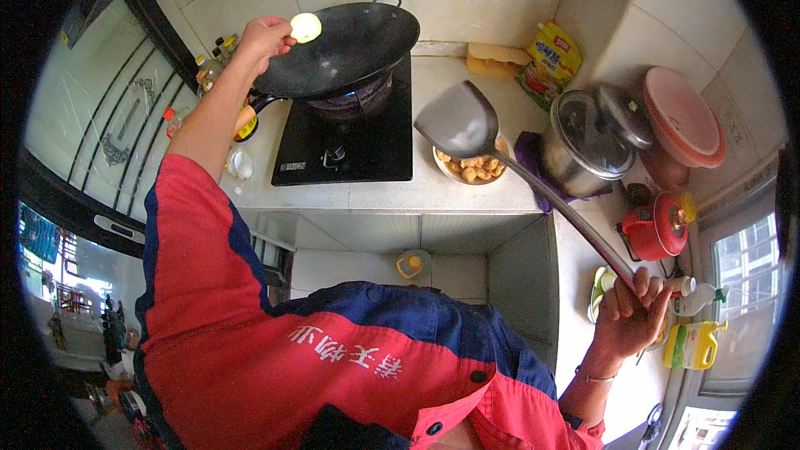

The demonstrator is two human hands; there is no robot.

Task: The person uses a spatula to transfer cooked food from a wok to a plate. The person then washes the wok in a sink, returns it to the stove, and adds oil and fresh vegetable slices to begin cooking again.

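Note:
My left hand (267, 44) pinches a thin, pale yellow round slice (306, 28) at its edge, over the left side of a black wok (350, 44). The wok rests tilted on a black gas hob (344, 150), with its handle towards the left. My right hand (632, 315), at the right, grips the handle of a long metal wok spatula (459, 119). The spatula's broad blade hangs right of the hob and partly covers a bowl of browned food chunks (475, 170). The inside of the wok shows a few small pale spots.
Bottles (209, 69) stand left of the wok. At the right are a yellow food packet (553, 59), a lidded steel pot (584, 144), pink plastic basins (684, 115), a red kettle (656, 228) and a yellow jug (694, 345). A tiled wall rises behind the hob.

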